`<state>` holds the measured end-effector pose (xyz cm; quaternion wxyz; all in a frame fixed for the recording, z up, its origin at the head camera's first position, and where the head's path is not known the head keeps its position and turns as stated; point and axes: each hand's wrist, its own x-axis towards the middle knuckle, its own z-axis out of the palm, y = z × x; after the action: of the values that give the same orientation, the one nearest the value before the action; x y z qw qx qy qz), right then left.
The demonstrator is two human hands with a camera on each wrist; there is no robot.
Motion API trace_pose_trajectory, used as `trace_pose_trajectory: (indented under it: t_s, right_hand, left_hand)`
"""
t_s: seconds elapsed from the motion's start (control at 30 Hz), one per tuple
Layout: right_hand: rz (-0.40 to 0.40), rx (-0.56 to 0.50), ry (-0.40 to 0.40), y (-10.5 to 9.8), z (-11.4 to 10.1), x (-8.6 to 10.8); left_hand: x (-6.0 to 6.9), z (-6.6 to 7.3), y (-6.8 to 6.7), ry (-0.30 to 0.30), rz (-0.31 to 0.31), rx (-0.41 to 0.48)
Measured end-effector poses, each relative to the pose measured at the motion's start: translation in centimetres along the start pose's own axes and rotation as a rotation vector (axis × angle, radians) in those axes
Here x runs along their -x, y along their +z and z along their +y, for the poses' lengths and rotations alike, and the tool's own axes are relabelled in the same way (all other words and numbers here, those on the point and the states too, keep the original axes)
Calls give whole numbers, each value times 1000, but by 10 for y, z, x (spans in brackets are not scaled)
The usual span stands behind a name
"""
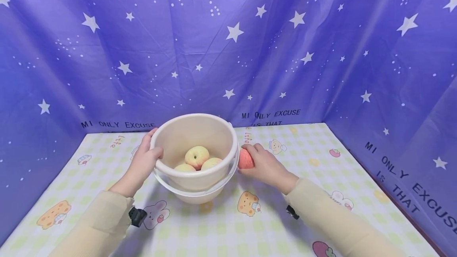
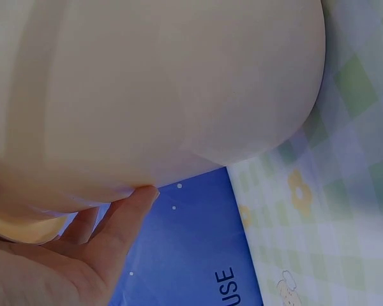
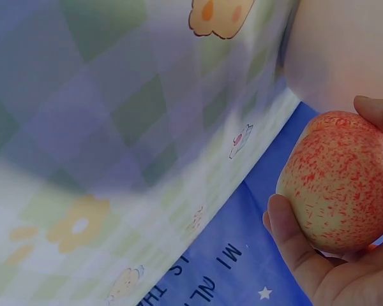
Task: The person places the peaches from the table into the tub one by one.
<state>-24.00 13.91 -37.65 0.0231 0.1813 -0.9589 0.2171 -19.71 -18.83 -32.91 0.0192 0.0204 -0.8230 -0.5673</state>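
A cream-white plastic bucket [image 1: 194, 179] stands at the middle of the table, tilted toward the camera. Several yellowish peaches [image 1: 197, 157] lie inside it. My left hand [image 1: 141, 162] grips the bucket's rim on the left, thumb over the edge; the left wrist view shows its fingers [image 2: 131, 213] against the outer wall. Just right of the bucket, my right hand [image 1: 265, 167] holds a red-speckled peach [image 3: 338, 182] between thumb and fingers, close to the outside of the wall. The bucket's white handle [image 1: 200, 193] hangs down around its front.
The table bears a green-and-white checked cloth [image 1: 285, 225] with cartoon prints. A blue-purple curtain [image 1: 200, 50] with white stars rises behind the table and along both sides. Dark straps [image 1: 137, 216] sit on the wrists, over cream sleeves [image 1: 96, 225].
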Motion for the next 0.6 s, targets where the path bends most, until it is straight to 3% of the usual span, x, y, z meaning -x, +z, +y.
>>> trace_pose_trajectory:
  t_s: [0.6]
  right_hand:
    - [-37, 103, -38, -10, 13, 17]
  left_hand:
    - [1, 2, 0, -21, -4, -24]
